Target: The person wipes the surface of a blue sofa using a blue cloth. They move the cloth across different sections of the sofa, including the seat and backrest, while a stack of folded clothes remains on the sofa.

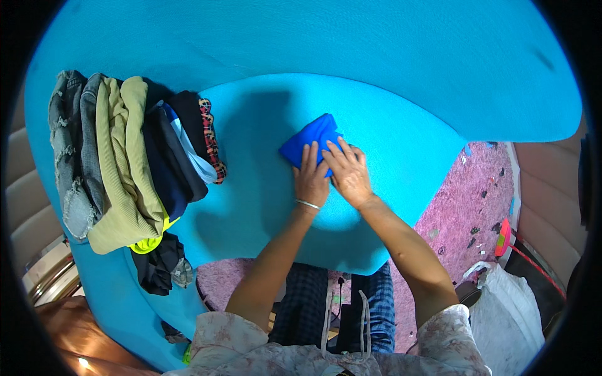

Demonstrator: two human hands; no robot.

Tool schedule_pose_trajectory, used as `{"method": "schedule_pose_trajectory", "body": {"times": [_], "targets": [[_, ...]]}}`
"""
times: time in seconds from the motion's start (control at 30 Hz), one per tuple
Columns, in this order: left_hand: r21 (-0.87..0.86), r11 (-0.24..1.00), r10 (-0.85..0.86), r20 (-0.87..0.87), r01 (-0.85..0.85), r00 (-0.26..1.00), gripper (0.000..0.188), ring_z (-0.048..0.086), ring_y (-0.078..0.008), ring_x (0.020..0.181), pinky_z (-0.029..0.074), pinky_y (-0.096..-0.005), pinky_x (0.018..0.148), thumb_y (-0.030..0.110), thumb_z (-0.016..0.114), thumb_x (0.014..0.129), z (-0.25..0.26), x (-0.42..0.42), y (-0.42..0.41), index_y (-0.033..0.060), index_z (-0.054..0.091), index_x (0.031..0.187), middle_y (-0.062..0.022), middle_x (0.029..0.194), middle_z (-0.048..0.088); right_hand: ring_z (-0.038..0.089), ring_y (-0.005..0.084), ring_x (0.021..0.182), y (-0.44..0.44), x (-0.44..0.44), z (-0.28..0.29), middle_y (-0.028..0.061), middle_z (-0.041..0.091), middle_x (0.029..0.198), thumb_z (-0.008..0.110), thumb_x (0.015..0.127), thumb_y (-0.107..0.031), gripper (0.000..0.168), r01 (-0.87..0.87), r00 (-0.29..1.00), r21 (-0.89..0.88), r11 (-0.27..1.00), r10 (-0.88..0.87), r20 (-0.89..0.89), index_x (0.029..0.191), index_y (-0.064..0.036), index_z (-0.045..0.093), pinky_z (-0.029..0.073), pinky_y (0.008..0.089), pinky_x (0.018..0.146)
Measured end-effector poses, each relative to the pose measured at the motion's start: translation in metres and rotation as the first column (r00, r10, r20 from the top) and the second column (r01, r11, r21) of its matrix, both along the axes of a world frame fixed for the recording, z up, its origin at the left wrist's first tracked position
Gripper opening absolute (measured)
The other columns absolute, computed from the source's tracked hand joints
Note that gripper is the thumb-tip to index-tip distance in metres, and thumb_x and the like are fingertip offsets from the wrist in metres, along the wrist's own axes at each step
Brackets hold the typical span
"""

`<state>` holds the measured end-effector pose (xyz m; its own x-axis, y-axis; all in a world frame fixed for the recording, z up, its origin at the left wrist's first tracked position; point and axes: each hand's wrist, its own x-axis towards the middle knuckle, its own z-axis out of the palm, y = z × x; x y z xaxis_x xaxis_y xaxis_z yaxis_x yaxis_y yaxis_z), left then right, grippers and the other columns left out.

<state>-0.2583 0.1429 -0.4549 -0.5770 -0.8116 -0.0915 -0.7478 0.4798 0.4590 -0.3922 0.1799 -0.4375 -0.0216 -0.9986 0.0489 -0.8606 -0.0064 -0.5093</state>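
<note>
A bright blue folded cloth (308, 133) lies on the turquoise upholstered seat (390, 188) in front of me. My left hand (312, 181) rests flat over its near edge, palm down, with a silver bangle at the wrist. Beside it, my right hand (349, 176) presses on the cloth's right side with its fingers spread. The fingertips of both hands almost meet, and the hands hide the cloth's near part. Neither hand visibly grasps the fabric.
Folded clothes stand in a row at left, including frayed grey jeans (63, 141), khaki corduroy trousers (110, 197) and a plaid garment (211, 141). Crumpled black fabric (157, 263) lies nearer me. A white plastic bag (505, 305) stands right, on the scrap-littered pink carpet (451, 230).
</note>
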Motion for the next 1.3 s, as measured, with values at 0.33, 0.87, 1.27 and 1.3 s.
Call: {"method": "schedule_pose_trajectory", "body": {"times": [0.33, 0.87, 1.27, 1.3], "targets": [[-0.072, 0.969, 0.221, -0.167, -0.236, 0.961, 0.048, 0.023, -0.0431, 0.14, 0.027, -0.0571, 0.105, 0.038, 0.043, 0.096, -0.011, 0.038, 0.055, 0.0047, 0.056, 0.128, -0.022, 0.151, 0.028, 0.033, 0.0288, 0.137, 0.024, 0.041, -0.011, 0.0087, 0.048, 0.138, 0.062, 0.079, -0.015, 0.045, -0.09, 0.992, -0.003, 0.996, 0.09, 0.085, 0.123, -0.011, 0.058, 0.026, 0.046, 0.108], [-0.054, 0.976, -0.218, -0.139, 0.212, 0.966, 0.036, 0.03, -0.0387, 0.138, 0.028, -0.0598, 0.102, 0.009, 0.06, 0.077, -0.016, -0.064, 0.031, 0.01, 0.061, 0.113, -0.0167, 0.15, 0.033, 0.037, 0.0316, 0.134, 0.065, -0.046, -0.017, 0.0129, 0.05, 0.135, 0.063, 0.075, -0.008, 0.049, 0.306, 0.952, -0.017, 0.952, -0.306, -0.024, 0.123, -0.009, 0.057, 0.033, 0.0471, 0.098], [-0.007, 0.999, 0.03, -0.079, -0.031, 0.996, 0.048, 0.022, -0.0456, 0.139, 0.025, -0.0625, 0.103, 0.041, 0.042, 0.097, -0.013, -0.057, 0.116, 0.0081, 0.056, 0.129, -0.0234, 0.152, 0.025, 0.037, 0.0294, 0.134, 0.112, -0.05, -0.004, 0.0084, 0.049, 0.138, 0.064, 0.075, -0.005, 0.05, 0.164, 0.977, 0.079, 0.983, -0.173, 0.128, 0.124, -0.01, 0.057, 0.029, 0.0457, 0.102], [0.01, 1.0, 0.003, -0.051, -0.002, 0.999, 0.045, 0.022, -0.0455, 0.139, 0.026, -0.0636, 0.102, 0.037, 0.046, 0.095, -0.012, -0.07, 0.125, 0.0095, 0.056, 0.129, -0.0232, 0.152, 0.025, 0.036, 0.0299, 0.135, 0.122, -0.061, -0.005, 0.0092, 0.049, 0.138, 0.064, 0.075, -0.007, 0.049, 0.19, 0.975, 0.087, 0.978, -0.198, 0.102, 0.124, -0.01, 0.057, 0.03, 0.0458, 0.102]]}}
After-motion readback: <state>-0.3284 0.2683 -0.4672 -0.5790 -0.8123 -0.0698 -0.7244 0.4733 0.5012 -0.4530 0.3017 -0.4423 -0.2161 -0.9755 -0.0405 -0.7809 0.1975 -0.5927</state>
